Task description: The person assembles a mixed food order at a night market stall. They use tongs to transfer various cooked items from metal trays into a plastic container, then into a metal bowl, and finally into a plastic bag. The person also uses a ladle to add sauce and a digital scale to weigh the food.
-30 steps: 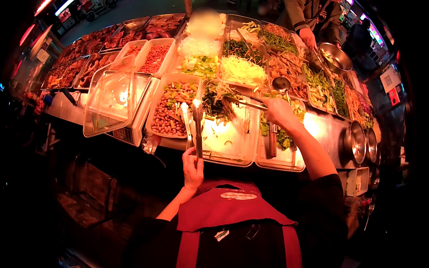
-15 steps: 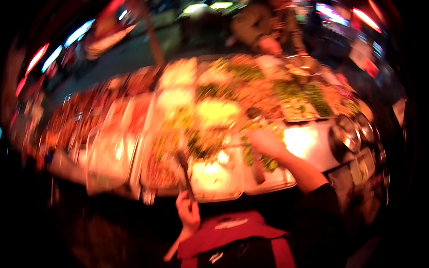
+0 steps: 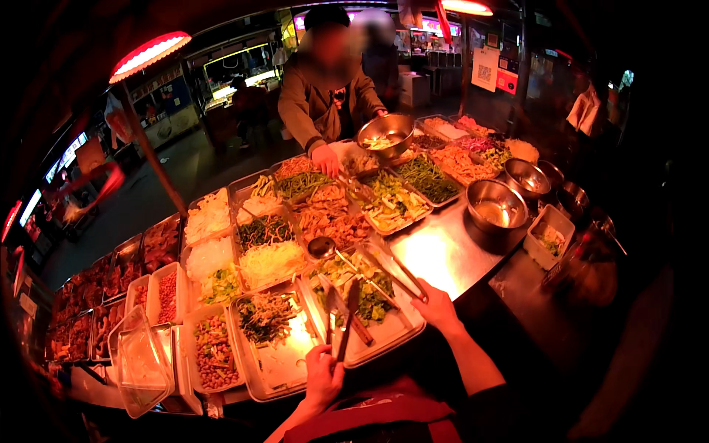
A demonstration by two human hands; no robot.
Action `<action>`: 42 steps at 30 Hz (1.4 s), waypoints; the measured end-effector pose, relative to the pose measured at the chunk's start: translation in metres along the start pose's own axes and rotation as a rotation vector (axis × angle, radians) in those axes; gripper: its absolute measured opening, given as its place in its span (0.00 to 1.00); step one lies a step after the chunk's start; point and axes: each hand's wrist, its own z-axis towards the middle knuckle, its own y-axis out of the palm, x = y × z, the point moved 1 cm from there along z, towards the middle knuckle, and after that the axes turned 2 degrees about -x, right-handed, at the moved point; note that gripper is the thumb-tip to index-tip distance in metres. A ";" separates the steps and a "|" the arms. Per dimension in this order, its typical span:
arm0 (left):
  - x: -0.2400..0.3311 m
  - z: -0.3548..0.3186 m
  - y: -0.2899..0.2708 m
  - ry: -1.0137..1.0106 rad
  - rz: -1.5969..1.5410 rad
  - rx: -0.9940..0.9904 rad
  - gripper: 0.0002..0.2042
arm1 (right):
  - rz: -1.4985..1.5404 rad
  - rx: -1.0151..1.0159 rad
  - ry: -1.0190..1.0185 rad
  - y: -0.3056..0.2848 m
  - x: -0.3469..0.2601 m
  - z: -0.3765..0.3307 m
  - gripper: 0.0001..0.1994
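Note:
My left hand is closed on dark metal tongs, which point up over a tray of leafy greens. At that tray's right side, my right hand is closed on another pair of tongs, their tips reaching toward the far end of the tray. A ladle lies across the same tray, its long handle slanting toward my right hand. A brown-handled utensil rests beside the left tongs; its kind is unclear. Left of these stands a half-bare tray of chopped greens.
Across the counter a person holds a metal bowl and reaches over the food trays. Metal bowls stand at the right. Stacked clear containers stand front left. A lamp pole rises at the far left edge.
The view has swung and steadied, so the counter appears lower. My right hand has shifted from over the greens to the tray's right edge. My left hand still holds its tongs.

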 end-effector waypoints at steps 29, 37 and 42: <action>-0.146 -0.146 -0.043 -1.212 -1.489 0.930 0.12 | 0.817 -0.529 0.196 0.068 -0.037 -0.001 0.23; -0.145 -0.120 -0.041 -1.211 -1.476 0.733 0.05 | -0.372 -0.294 -0.263 0.121 -0.068 0.079 0.17; -0.112 -0.099 -0.056 -1.179 -1.480 0.731 0.02 | -0.534 -0.443 -0.415 0.149 -0.099 0.051 0.17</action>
